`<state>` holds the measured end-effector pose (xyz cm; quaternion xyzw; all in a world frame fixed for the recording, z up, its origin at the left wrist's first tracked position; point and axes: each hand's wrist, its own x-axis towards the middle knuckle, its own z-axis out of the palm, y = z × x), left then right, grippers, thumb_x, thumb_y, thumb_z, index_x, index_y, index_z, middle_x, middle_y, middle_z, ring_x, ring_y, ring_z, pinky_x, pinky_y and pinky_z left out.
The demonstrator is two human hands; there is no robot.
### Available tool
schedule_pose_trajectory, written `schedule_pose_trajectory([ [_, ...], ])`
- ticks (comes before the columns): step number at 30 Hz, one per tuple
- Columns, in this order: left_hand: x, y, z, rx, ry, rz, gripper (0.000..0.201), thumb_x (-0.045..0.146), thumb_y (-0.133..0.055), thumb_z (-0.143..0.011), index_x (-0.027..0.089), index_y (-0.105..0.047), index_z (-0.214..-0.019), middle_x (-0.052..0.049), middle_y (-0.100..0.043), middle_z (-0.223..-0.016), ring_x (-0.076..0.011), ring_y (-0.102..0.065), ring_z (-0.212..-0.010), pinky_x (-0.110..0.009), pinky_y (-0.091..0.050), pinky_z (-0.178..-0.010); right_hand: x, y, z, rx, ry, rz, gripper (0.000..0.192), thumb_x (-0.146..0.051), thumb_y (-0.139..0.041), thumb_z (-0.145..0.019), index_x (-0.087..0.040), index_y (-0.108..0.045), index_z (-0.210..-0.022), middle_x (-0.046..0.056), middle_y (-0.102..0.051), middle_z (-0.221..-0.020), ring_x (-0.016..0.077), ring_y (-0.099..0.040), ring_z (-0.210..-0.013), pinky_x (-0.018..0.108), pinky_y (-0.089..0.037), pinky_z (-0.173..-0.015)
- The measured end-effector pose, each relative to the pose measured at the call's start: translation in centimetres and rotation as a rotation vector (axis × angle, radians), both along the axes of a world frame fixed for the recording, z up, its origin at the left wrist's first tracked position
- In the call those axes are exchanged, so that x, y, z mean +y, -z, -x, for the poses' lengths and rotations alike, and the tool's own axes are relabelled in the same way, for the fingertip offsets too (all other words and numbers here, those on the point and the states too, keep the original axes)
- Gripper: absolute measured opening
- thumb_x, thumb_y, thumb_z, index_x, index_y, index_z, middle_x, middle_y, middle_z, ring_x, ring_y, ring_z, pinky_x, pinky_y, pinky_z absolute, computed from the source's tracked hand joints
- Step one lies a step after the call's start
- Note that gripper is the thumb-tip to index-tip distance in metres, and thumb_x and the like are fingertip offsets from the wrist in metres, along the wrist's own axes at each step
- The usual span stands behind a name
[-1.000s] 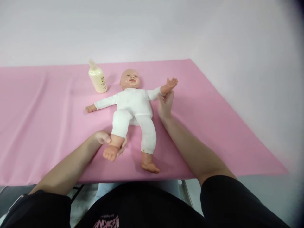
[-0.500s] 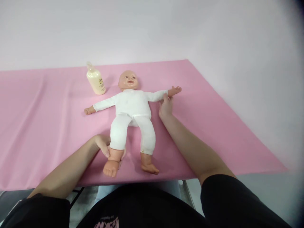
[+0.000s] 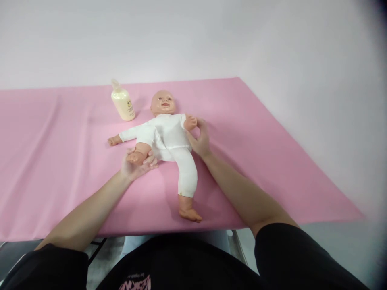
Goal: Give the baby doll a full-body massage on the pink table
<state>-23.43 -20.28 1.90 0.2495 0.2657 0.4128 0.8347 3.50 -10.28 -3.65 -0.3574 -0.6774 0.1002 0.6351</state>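
Observation:
A baby doll (image 3: 169, 135) in a white suit lies on its back on the pink sheet (image 3: 256, 161), head away from me. My left hand (image 3: 136, 165) cups the doll's foot on the left, with that leg bent up toward the belly. My right hand (image 3: 199, 141) holds the doll's arm on the right, folded in so its small hand rests on the chest. The doll's other arm lies stretched out to the left, and its other leg lies straight, pointing toward me.
A cream lotion bottle (image 3: 123, 105) with a pump stands on the sheet just left of the doll's head. The sheet's near edge runs along in front of my black-clothed body. A pale wall rises behind the table.
My left hand pushed the doll's leg on the left up from straight to bent. My right hand folded the doll's outstretched arm on the right in across the chest.

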Motion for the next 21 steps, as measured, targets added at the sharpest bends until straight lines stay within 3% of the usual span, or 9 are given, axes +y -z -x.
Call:
schedule_pose_trajectory([
  [6, 0.1, -0.3, -0.7, -0.014, -0.041, 0.106, 0.044, 0.062, -0.049, -0.086, 0.018, -0.053, -0.080, 0.002, -0.039, -0.056, -0.0193, -0.048, -0.057, -0.034, -0.049, -0.062, -0.4, -0.5, 0.0, -0.212, -0.052, -0.100, 0.035, -0.032, -0.065, -0.092, -0.033, -0.062, -0.128, 0.006, -0.066, -0.126, 0.0262, -0.062, -0.122, 0.050, -0.051, -0.110],
  [10, 0.1, -0.3, -0.7, -0.010, 0.005, 0.076, 0.040, 0.057, -0.050, -0.084, 0.017, -0.056, -0.082, 0.001, -0.041, -0.058, -0.0188, -0.049, -0.058, -0.034, -0.049, -0.063, -0.4, -0.6, 0.2, -0.385, -0.101, -0.067, 0.029, -0.026, -0.061, -0.093, -0.031, -0.069, -0.120, 0.006, -0.067, -0.126, 0.0263, -0.062, -0.121, 0.051, -0.049, -0.110],
  [13, 0.2, 0.3, -0.3, 0.007, 0.056, 0.008, 0.041, 0.058, -0.057, -0.079, 0.018, -0.055, -0.083, 0.001, -0.042, -0.059, -0.0184, -0.050, -0.060, -0.035, -0.049, -0.066, -0.4, -0.7, 0.3, -0.370, -0.105, -0.071, 0.028, -0.026, -0.061, -0.093, -0.030, -0.069, -0.119, 0.006, -0.068, -0.125, 0.0256, -0.062, -0.121, 0.050, -0.049, -0.110],
  [16, 0.2, 1.3, 0.6, 0.041, 0.209, -0.117, 0.050, 0.066, -0.067, -0.067, 0.019, -0.054, -0.081, 0.001, -0.043, -0.056, -0.0196, -0.051, -0.059, -0.038, -0.051, -0.069, -0.3, -0.6, 0.2, -0.227, -0.085, -0.047, 0.029, -0.033, -0.065, -0.092, -0.030, -0.066, -0.121, 0.006, -0.067, -0.125, 0.0251, -0.062, -0.122, 0.049, -0.048, -0.112],
  [21, -0.1, 2.0, 2.0, 0.078, 0.679, -0.316, 0.059, 0.074, -0.073, -0.052, 0.021, -0.060, -0.077, -0.006, -0.055, -0.055, -0.0254, -0.059, -0.060, -0.045, -0.054, -0.075, 2.1, 0.9, -1.2, 0.149, 0.022, 0.098, 0.051, -0.053, -0.067, -0.089, -0.027, -0.053, -0.132, 0.010, -0.065, -0.127, 0.0241, -0.065, -0.115, 0.045, -0.057, -0.099],
])
